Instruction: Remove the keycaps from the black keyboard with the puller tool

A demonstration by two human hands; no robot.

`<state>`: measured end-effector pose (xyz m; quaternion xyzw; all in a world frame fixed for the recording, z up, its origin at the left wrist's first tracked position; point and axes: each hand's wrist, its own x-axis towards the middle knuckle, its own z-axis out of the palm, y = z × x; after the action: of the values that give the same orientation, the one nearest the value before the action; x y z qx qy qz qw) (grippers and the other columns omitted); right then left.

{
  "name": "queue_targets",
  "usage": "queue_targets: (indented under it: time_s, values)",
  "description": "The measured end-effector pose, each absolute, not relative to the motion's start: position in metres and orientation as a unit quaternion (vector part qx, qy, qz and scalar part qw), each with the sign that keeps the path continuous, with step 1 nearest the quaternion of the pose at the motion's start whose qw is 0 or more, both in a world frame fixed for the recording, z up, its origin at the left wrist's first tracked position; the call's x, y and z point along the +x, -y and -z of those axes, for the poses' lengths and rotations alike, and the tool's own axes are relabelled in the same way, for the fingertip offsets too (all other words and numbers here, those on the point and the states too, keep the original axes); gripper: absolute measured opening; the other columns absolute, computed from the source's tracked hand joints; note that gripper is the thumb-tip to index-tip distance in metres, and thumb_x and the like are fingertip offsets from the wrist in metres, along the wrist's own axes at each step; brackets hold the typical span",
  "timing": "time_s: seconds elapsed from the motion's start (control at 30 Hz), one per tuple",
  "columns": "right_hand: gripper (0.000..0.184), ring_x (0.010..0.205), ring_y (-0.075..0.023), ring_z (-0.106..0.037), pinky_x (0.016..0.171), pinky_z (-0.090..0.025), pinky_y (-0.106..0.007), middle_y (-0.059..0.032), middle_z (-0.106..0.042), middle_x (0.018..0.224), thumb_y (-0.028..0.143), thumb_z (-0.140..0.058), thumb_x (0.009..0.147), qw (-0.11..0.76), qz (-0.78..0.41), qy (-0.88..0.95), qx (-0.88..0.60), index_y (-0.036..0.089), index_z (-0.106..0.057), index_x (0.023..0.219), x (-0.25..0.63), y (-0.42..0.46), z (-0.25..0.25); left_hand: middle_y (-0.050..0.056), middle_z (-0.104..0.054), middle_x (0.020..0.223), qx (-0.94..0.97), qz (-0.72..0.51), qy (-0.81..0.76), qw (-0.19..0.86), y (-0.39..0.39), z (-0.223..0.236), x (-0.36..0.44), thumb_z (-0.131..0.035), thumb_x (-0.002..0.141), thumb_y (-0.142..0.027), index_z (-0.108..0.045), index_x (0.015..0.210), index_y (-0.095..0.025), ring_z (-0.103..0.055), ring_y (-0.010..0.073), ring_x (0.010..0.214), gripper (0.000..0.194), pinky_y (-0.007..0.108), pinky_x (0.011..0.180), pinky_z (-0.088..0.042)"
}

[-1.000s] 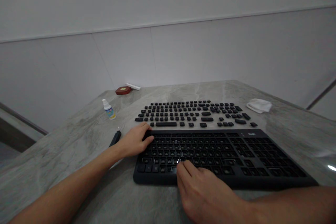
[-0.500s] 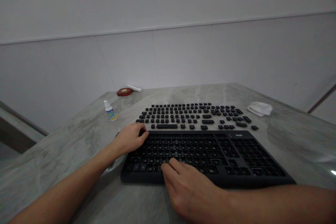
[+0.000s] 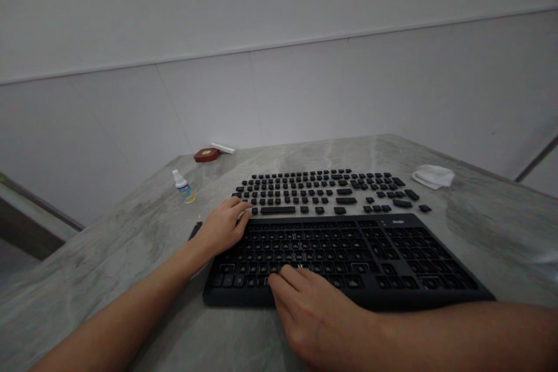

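Note:
A black keyboard (image 3: 379, 300) lies in front of me, most of its key sockets bare, with a few keycaps (image 3: 228, 280) seated at its lower left corner. My left hand (image 3: 225, 225) is over the keyboard's upper left corner. Its index finger stretches to a loose keycap (image 3: 254, 210) just left of the spacebar (image 3: 278, 210), and the thumb is apart from that finger. My right hand (image 3: 311, 308) rests at the keyboard's front edge, fingers curled together over the bottom row. Whatever its fingertips hold, if anything, is hidden.
Several rows of loose black keycaps (image 3: 296, 185) lie behind the keyboard on the grey marbled table (image 3: 152, 238). A small white-capped bottle (image 3: 183, 188) stands at left. Farther back are a reddish-brown box (image 3: 206, 155) and a white strip (image 3: 223, 148). A folded white cloth (image 3: 433, 176) lies at right.
My left hand has shifted slightly up and right, its index finger extending from the keyboard's edge to the loose keycap. My right hand stays almost in place. The view has tilted slightly.

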<state>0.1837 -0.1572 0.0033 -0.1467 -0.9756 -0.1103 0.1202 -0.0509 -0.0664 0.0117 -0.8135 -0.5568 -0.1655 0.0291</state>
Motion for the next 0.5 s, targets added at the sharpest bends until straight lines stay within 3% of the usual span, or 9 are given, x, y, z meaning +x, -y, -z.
queue_targets:
  time_s: [0.13,0.5]
  values:
    - [0.016,0.077,-0.0245,-0.049,0.056,-0.043,-0.035,-0.0109,-0.055,0.080,0.021,-0.061,0.086,0.126,0.111,0.974,-0.155,0.010,-0.066,0.076,0.183,0.157,-0.001,0.012,-0.062,0.113,-0.835,0.175,0.522,0.004,0.060,-0.003,-0.050,-0.040,0.100,-0.026,-0.066,0.121,-0.014,-0.062,0.0243,0.103,0.036,0.041,0.099,-0.049]
    - [0.015,0.079,-0.0245,-0.049,0.058,-0.045,-0.035,-0.0124,-0.058,0.083,0.021,-0.063,0.087,0.126,0.106,0.973,-0.160,0.009,-0.067,0.080,0.184,0.157,-0.003,0.010,-0.066,0.104,-0.852,0.161,0.499,-0.002,0.053,-0.003,-0.055,-0.041,0.100,-0.023,-0.072,0.100,-0.014,-0.064,0.0210,0.097,0.033,0.035,0.094,-0.050]
